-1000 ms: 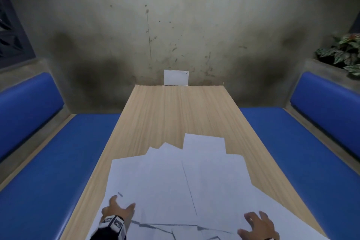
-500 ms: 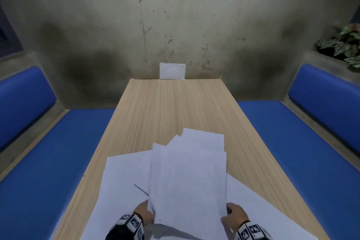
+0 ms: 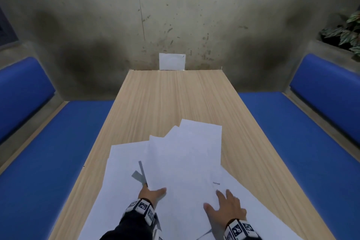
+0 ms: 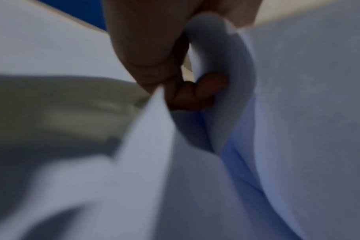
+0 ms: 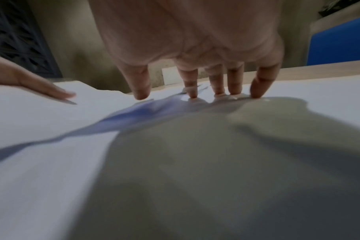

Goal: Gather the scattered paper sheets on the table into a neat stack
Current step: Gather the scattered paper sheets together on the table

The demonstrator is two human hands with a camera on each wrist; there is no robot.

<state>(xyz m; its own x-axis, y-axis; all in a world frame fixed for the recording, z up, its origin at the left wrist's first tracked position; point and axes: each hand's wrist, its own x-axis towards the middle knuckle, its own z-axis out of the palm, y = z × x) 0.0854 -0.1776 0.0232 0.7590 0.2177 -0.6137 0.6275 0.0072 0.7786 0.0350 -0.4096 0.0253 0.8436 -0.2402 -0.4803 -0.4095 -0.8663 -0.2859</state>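
Several white paper sheets (image 3: 185,161) lie overlapping on the near half of the light wooden table (image 3: 175,99), fanned out unevenly. Wider sheets stick out beneath at the left (image 3: 122,171) and the right (image 3: 257,212). My left hand (image 3: 152,193) pinches the left edge of the top sheets, thumb on top. The left wrist view shows that hand (image 4: 175,78) with fingers curled under a bent sheet (image 4: 216,48). My right hand (image 3: 224,204) lies flat on the sheets, fingers spread. In the right wrist view its fingertips (image 5: 218,92) press the paper (image 5: 51,129).
Blue padded benches run along the left (image 3: 48,152) and right (image 3: 302,142) of the table. A small white card (image 3: 172,61) leans on the stained wall past the far edge. A potted plant (image 3: 346,33) sits on the right ledge. Bare wood shows beyond the sheets.
The hands first came together from wide apart and held up a bundle of sheets. The bundle is now down on the pile; the right hand has let go and lies flat on it.
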